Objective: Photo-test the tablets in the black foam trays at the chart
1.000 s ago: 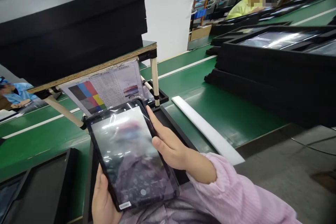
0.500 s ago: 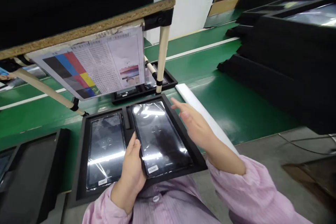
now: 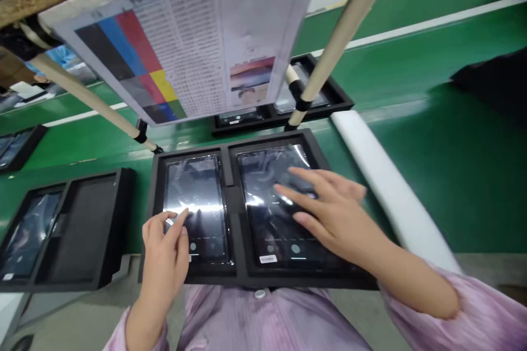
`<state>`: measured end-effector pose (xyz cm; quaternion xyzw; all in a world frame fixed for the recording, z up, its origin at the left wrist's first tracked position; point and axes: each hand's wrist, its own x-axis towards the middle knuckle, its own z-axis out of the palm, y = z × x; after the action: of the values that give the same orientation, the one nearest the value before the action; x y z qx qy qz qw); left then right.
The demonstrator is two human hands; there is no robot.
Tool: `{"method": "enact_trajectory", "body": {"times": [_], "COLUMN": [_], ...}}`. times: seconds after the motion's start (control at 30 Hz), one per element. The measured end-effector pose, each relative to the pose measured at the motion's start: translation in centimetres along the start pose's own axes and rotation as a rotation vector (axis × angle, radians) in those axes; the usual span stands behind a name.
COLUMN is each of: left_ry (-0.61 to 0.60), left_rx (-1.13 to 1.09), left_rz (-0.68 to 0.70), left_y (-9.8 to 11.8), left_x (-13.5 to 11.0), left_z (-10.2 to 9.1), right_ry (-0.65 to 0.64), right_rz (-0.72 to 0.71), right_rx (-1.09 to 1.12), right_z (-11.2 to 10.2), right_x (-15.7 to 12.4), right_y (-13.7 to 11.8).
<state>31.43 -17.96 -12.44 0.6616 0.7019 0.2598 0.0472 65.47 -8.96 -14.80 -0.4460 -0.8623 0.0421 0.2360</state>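
Two tablets lie face up in a black foam tray on the green worktop [image 3: 465, 175], one in each compartment: the left tablet [image 3: 208, 189] and the right tablet [image 3: 263, 230]. The tray [image 3: 242, 252] sits at the near edge of the worktop, directly in front of the person.

The left hand [image 3: 162, 255] is at the lower left of the left tablet, fingers loosely bent and not closed around anything; whether its fingertips touch the glass, I cannot tell. The right hand [image 3: 337, 219] spreads its fingers over the right tablet, blurred, and clasps nothing that shows; contact with the screen is again unclear. Both devices rest in the tray rather than in a grip.

The step in hand appears to be work at the two screens, with one hand at each. From this pose, the next move calls for light, accurate fingertips on the glass, without pushing either tablet against its foam wall. The right wrist also needs to stay clear of the tray's edge.

Just right of the tray lies a white foam strip [image 3: 385, 175]. To the left is another black tray [image 3: 123, 192] with a tablet in its left compartment, and a printed colour chart [image 3: 193, 49] hangs above the worktop.
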Motion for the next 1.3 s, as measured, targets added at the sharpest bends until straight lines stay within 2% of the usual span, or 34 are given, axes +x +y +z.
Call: {"method": "enact_trajectory", "body": {"times": [0.1,0.27,0.43,0.6,0.73,0.83,0.9,1.07,1.17,1.23,1.3], "left_ry": [-0.005,-0.038,0.052,0.005,-0.017,-0.031,-0.030,-0.083,-0.021,0.059,0.077], "left_rx": [0.251,0.464,0.321,0.207,0.206,0.254,0.287,0.330,0.350,0.408,0.473], "left_rz": [0.097,0.111,0.266,0.382,0.375,0.308,0.283,0.319,0.324,0.250,0.109], "left_y": [-0.8,-0.3,-1.1,-1.9,-0.9,0.1,0.5,0.4,-1.3,-3.8,-7.2], "left_x": [0.9,1.6,1.4,1.4,1.2,1.3,1.4,1.6,1.6,1.7,1.6], "left_z": [0.5,1.5,1.4,2.2,2.5,2.4,2.5,3.3,2.8,1.8,0.8], "right_ry": [0.116,0.127,0.134,0.134,0.125,0.226,0.287,0.315,0.359,0.367,0.355], "right_rz": [0.096,0.228,0.319,0.329,0.272,0.262,0.288,0.427,0.480,0.594,0.807], "right_rx": [0.071,0.081,0.007,-0.013,-0.061,-0.020,0.025,0.170,0.260,0.247,0.134], "right_z": [-0.5,-0.3,0.2,0.1,0.0,-0.1,0.0,-0.1,-0.8,-1.8,-2.8], "right_x": [-0.6,-2.3,-3.3,-3.3,-3.2,-3.5,-3.8,-4.4,-3.1,-1.4,0.7], "right_y": [0.7,0.5,-0.3,-0.4,-0.4,-0.1,0.1,0.2,2.8,6.6,11.5]}}
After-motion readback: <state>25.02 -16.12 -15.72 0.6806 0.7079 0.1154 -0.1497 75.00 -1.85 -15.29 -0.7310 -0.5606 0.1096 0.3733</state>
